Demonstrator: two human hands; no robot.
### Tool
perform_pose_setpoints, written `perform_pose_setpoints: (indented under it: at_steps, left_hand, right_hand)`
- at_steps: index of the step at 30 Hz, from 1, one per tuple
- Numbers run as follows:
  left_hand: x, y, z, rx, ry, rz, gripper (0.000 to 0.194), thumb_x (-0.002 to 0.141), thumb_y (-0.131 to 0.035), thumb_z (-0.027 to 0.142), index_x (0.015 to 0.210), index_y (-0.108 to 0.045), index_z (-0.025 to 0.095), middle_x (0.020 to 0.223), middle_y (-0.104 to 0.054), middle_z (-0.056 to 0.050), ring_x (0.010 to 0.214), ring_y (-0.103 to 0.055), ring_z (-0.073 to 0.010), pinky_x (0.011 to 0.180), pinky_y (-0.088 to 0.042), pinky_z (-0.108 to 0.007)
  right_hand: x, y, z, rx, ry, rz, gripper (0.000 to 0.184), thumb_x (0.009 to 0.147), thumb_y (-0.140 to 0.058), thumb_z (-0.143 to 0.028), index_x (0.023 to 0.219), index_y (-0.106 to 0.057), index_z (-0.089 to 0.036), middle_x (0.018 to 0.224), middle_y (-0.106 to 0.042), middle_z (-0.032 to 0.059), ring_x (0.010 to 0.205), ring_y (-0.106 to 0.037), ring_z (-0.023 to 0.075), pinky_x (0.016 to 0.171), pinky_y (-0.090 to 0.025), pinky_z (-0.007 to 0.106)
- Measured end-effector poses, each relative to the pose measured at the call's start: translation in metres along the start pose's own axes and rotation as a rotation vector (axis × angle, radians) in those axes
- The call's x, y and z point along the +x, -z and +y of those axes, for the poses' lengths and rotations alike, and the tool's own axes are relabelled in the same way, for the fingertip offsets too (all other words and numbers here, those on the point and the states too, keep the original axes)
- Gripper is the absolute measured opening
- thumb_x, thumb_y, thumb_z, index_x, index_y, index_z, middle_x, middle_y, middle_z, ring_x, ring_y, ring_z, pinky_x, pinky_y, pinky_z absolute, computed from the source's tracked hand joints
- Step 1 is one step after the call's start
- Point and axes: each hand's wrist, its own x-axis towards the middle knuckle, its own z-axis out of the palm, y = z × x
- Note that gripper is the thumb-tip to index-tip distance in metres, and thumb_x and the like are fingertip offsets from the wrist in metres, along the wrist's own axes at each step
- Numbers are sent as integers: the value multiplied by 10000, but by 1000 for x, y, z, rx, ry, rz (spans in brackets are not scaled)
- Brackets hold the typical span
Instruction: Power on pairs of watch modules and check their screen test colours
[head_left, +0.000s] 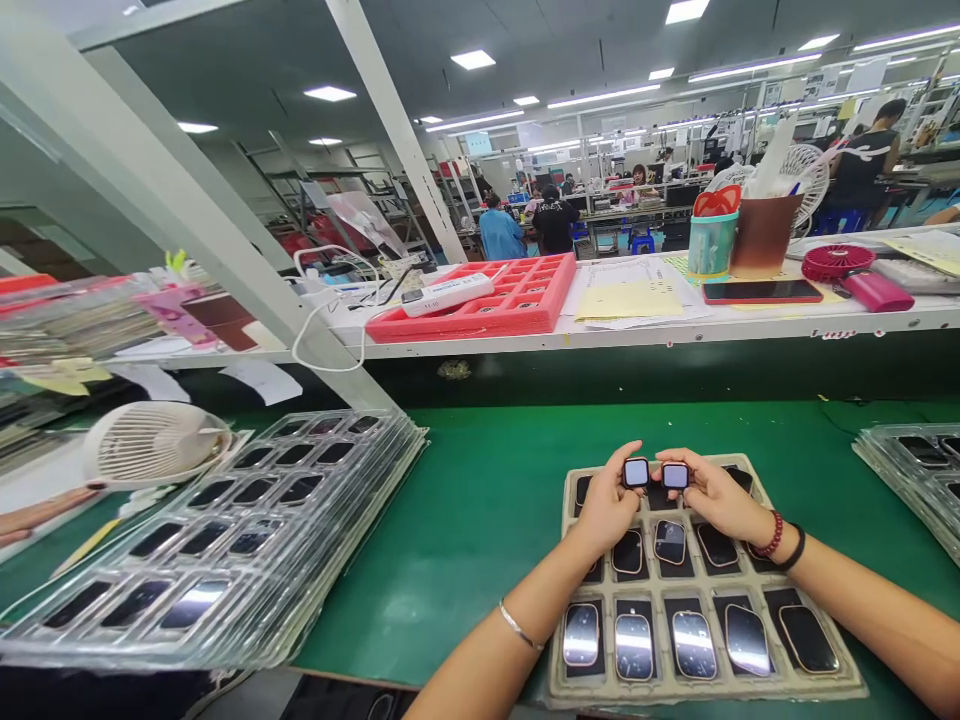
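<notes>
My left hand (609,505) pinches a small smartwatch (636,473) with a lit, pale screen. In my right hand (720,497) is a second smartwatch (675,476), also lit, held close beside the first but apart from it. Both are raised over the far row of a beige moulded tray (705,690). Several dark-faced watch pieces with gold-coloured rims, such as a watch piece (694,645), lie in the tray's pockets on black squares. My hands and forearms hide part of the tray's far pockets.
Stacked clear trays (300,560) of dark screens stand at left, beside a white fan (157,443). Another clear tray stack (911,480) is at right. On the shelf are a red foam tray (480,322), papers (630,298), a phone (761,292) and a pink fan (838,262).
</notes>
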Motion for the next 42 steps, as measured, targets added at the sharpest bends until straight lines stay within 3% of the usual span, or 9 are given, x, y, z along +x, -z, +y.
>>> perform_pose_setpoints:
  at_steps: [8, 15, 18, 25, 28, 31, 34, 37, 42]
  left_hand:
    - [1, 1, -1, -24, -15, -7, 671, 634, -420, -3, 1269, -507, 198, 1064, -598, -74, 670, -553, -91, 548, -420, -176]
    - [2, 0, -5, -34, -70, -11, 636, 611, -403, -20, 1197, -540, 189, 1029, -589, -54, 763, -570, -111, 682, -475, -208]
    - [1, 0, -3, -24, -52, -12, 623, 620, -417, -13, 1198, -535, 190, 1055, -589, -60, 724, -566, -99, 640, -457, -197]
    - [-1, -2, 9, 55, -18, 9, 543, 689, -526, 66, 1221, -504, 173, 1000, -612, -69, 686, -535, -100, 514, -353, -169]
    - [-1, -2, 10, -1, 2, 11, 604, 681, -524, 61, 1270, -451, 173, 1003, -611, -73, 687, -536, -98, 528, -362, -173]
    - [0, -2, 10, -143, 23, 12, 668, 640, -502, 30, 1282, -395, 182, 1039, -587, -74, 714, -552, -97, 573, -398, -180]
    - [2, -1, 10, -282, 43, 9, 624, 603, -484, 10, 1200, -418, 176, 1045, -570, -68, 725, -567, -87, 651, -438, -199]
    - [3, 0, 12, -338, 53, -1, 572, 608, -501, 23, 1157, -437, 170, 1023, -564, -58, 722, -586, -87, 694, -458, -219]
    - [1, 0, 17, -334, 18, -45, 582, 665, -532, 69, 1218, -395, 186, 987, -573, -51, 643, -601, -95, 617, -462, -233]
  right_hand:
    - [0, 0, 1, -6, 9, -8, 543, 716, -406, -52, 1228, -490, -213, 1115, -600, 60, 873, -598, 156, 851, -515, 342]
    - [1, 1, 3, -15, 34, -10, 563, 706, -414, -55, 1241, -499, -208, 1142, -597, 67, 886, -598, 162, 840, -525, 346]
    - [1, 1, 4, -6, 25, -18, 565, 716, -417, -62, 1254, -489, -217, 1177, -584, 69, 888, -608, 160, 863, -524, 359]
    - [0, -1, 7, 31, 10, -4, 528, 766, -484, -96, 1278, -448, -224, 1176, -581, 79, 1101, -557, 209, 938, -486, 391]
    - [-1, 0, 7, 75, -7, 5, 582, 764, -487, -80, 1316, -382, -232, 1175, -581, 88, 1040, -577, 189, 913, -488, 381]
    - [0, 2, 7, 184, -38, 25, 683, 746, -500, -60, 1358, -276, -263, 1210, -560, 101, 843, -606, 141, 755, -531, 323]
    - [3, 7, 10, 301, -41, 55, 677, 745, -564, -93, 1335, -286, -276, 1273, -511, 122, 770, -602, 119, 644, -532, 277]
    - [6, 12, 11, 365, -67, 53, 581, 785, -622, -183, 1297, -354, -249, 1284, -503, 139, 797, -631, 130, 674, -544, 286]
    - [1, 10, 4, 323, -55, 39, 560, 836, -623, -249, 1325, -350, -230, 1229, -557, 145, 780, -658, 149, 694, -551, 309]
